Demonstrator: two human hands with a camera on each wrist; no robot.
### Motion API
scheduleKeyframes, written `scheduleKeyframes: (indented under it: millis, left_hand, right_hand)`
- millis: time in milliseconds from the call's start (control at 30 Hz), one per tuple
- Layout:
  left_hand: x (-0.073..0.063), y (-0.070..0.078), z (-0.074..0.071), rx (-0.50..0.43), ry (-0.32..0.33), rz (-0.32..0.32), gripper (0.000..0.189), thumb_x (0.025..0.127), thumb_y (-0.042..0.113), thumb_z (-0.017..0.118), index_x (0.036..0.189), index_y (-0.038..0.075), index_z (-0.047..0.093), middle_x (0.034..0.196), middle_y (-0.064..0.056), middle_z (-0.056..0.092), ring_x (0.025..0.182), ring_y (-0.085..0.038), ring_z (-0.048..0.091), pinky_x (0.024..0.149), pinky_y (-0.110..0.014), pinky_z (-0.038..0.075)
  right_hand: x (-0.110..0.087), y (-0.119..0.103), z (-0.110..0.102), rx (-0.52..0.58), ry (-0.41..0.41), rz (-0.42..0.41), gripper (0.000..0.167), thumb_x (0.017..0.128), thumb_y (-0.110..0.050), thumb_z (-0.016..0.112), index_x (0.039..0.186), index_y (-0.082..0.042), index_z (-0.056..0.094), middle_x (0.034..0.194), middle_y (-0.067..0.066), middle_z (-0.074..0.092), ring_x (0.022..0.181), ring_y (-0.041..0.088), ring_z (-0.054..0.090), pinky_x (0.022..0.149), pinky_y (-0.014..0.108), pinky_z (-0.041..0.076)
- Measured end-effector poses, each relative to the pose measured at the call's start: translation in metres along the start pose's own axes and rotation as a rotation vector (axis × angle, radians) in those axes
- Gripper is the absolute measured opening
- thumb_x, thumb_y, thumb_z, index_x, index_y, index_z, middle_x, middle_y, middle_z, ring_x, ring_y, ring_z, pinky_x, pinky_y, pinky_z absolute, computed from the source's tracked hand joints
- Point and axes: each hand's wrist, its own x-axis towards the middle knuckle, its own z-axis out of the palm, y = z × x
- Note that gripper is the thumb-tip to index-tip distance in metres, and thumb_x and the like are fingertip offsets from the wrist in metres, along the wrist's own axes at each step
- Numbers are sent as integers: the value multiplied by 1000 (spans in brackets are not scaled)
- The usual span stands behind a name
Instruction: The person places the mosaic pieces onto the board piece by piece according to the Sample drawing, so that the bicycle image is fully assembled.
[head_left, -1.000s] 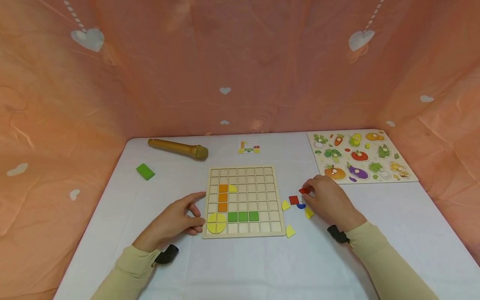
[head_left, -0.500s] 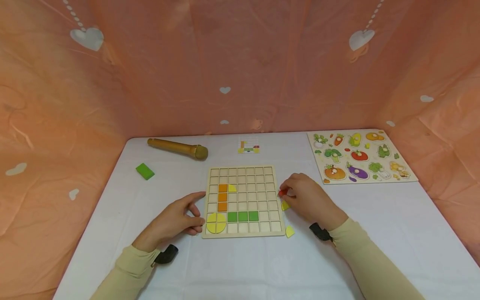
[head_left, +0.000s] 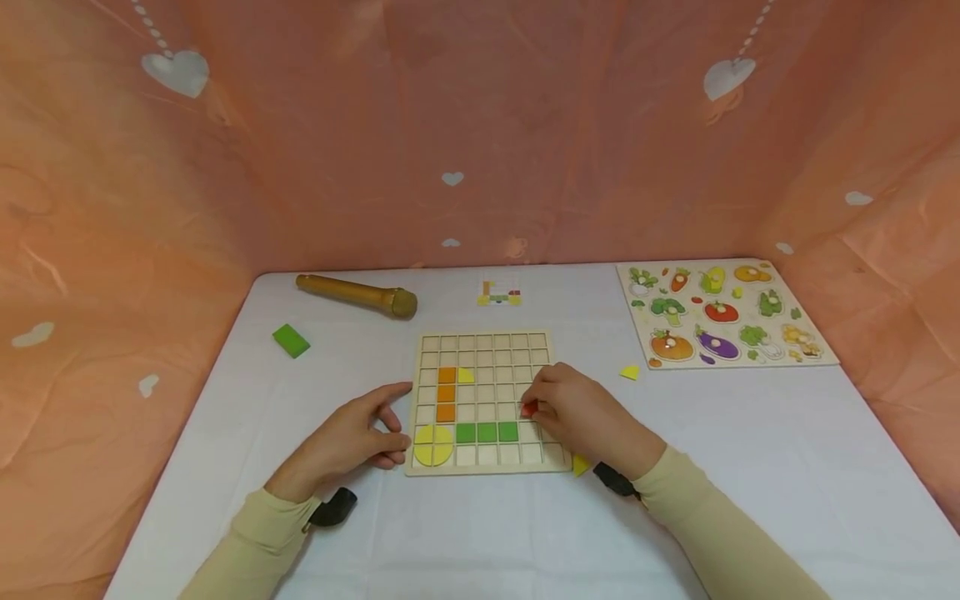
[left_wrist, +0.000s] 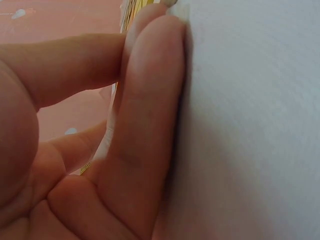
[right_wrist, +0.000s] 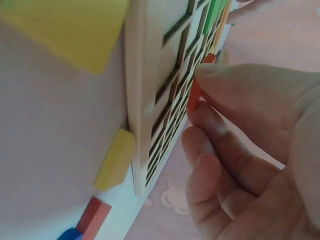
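one red piece (head_left: 528,410) peeks from the right hand (head_left: 588,417).

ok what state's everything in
Right hand: pinching red piece
Left hand: touching grid board
Grid board: partly filled
Orange squares: set in column
Green squares: set in row
Yellow pieces: five placed, others loose
Green block: off board
Blue piece: loose
Other red piece: loose
Microphone: lying down
Card: flat
Vegetable puzzle: flat

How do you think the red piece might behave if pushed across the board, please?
The red piece looks stiff: straight-edged where the right hand pinches it. Small and thin, it is probably light. Its flat face suggests sliding, not rolling, perhaps catching on the gridded board.
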Motion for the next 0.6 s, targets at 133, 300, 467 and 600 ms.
scheduleKeyframes:
  millis: [133, 300, 467, 600]
  left_hand:
    - [-1, 0, -2, 7, 10, -21, 84, 94, 8, 83, 166, 22, 42, 113, -16, 57, 79, -21, 74, 70, -30, 68]
    - [-4, 0, -4, 17, 16, -26, 84, 94, 7, 83, 166, 21, 41, 113, -16, 58, 78, -21, 75, 70, -30, 68]
    - [-2, 1, -2, 20, 8, -16, 83, 94, 8, 83, 165, 21, 42, 113, -16, 59, 78, -21, 75, 70, -30, 68]
    - [-1, 3, -1, 15, 1, -11, 83, 94, 7, 83, 165, 20, 43, 112, -16, 58, 79, -20, 75, 70, -30, 68]
  right_hand:
    - [3, -1, 2, -2, -6, -29, 15, 92, -9, 86, 106, -14, 83, 102, -6, 67, 105, 13, 62, 84, 25, 62]
    - [5, -3, 4, 4, -21, -25, 15, 93, -8, 84, 106, -15, 83, 102, -6, 67, 105, 14, 61, 85, 26, 61]
    - [3, -3, 4, -9, -39, 4, 15, 93, -11, 85, 107, -15, 83, 103, -5, 67, 106, 14, 62, 86, 28, 62]
    - [1, -3, 3, -17, -38, 9, 16, 93, -11, 86, 108, -15, 83, 104, -5, 68, 108, 15, 63, 88, 30, 63]
